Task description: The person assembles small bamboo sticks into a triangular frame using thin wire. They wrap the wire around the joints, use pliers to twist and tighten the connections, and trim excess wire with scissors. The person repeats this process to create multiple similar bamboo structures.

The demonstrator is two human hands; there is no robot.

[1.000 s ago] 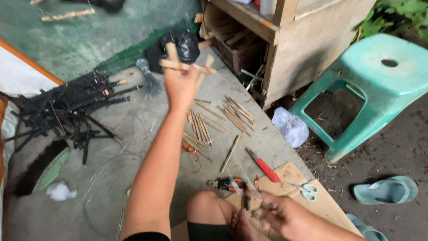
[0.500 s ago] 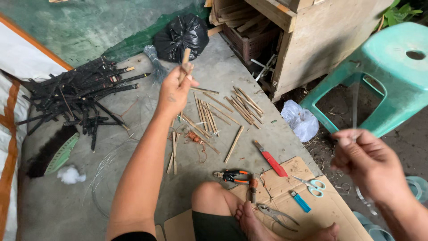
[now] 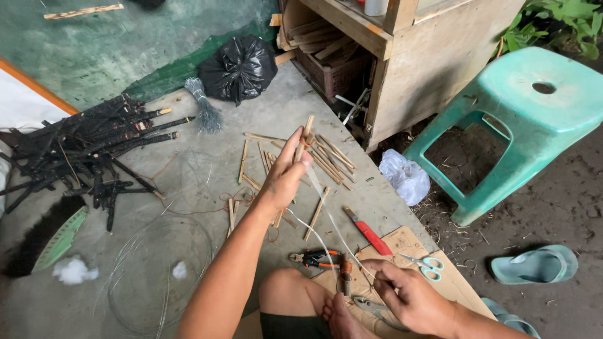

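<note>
Pinching a bamboo stick (image 3: 305, 139), left hand (image 3: 286, 176) raised.

A single head-worn camera looks steeply down from just above the seated person, close over the bent knee and both bare hands at the near edge. It faces out across the grey concrete floor (image 3: 157, 263) toward the far wooden cabinet (image 3: 433, 69), with the turquoise plastic stool (image 3: 534, 119) at right. No second view shares the scene.
</note>
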